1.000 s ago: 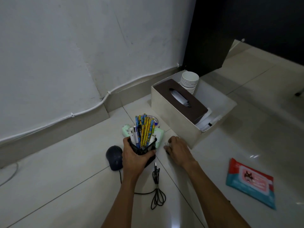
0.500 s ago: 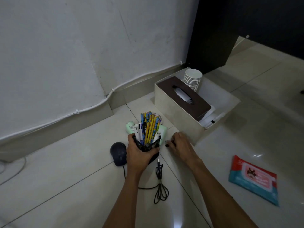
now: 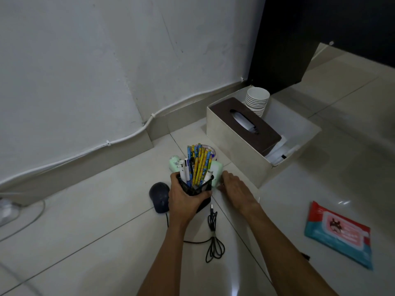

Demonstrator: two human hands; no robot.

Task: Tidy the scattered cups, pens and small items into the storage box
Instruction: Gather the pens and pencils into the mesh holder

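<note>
Hardly anything has shifted in the last half second: our left hand (image 3: pixel 186 199) still wraps the black wire-mesh pen holder (image 3: pixel 202 185), and our right hand (image 3: pixel 235 189) has crept its fingertips up to the mint-green rounded case (image 3: pixel 216 167) beside it.

At the far left edge a pale blurred object (image 3: pixel 6 210) with a thin cord is cut off, and we cannot make it out. Next comes the dark blue computer mouse (image 3: pixel 159 194), partly hidden behind our left hand. Just right of it the holder, outside the box, is packed with upright yellow and blue patterned pencils (image 3: pixel 199 163) and a few white pens (image 3: pixel 184 169); their print is too small to read. A second mint-green item (image 3: pixel 174 164) and a roll of clear tape (image 3: pixel 211 149) peek out behind them, mostly covered. A black USB cable (image 3: pixel 213 238) lies looped on the tiles between our forearms. Our right hand is palm down with its fingertips hidden, so we cannot tell whether it pinches anything. The two hands are apart, the holder between them.

By the wall, the beige open-topped storage box (image 3: pixel 235 150) holds a brown-topped tissue box (image 3: pixel 256 129) with an oval slot, a stack of white paper cups (image 3: pixel 256 99) in its far corner and white papers (image 3: pixel 280 150) at its near end. Far right, a teal and red wet-wipes pack (image 3: pixel 337 231) lies flat; its pink label shows a small cartoon figure and writing we cannot read.
</note>
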